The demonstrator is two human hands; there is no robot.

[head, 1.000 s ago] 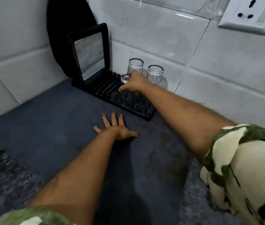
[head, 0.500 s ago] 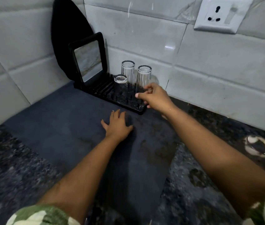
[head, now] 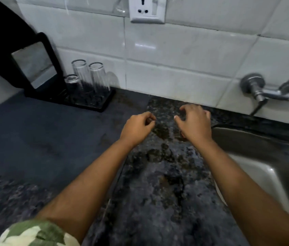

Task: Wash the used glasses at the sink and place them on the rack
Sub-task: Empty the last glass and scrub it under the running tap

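Glass tumblers (head: 88, 77) at ten o'clock on the rack (head: 94, 102) look wet, slippery, fragile; best held mid-wall. Left hand (head: 136, 128) and right hand (head: 193, 123) hover loosely curled, each grip empty.

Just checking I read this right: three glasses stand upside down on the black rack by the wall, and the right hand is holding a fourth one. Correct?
Not quite. The head view shows the right hand empty, fingers curled above the counter. The three glasses do stand upside down on the black rack by the wall.
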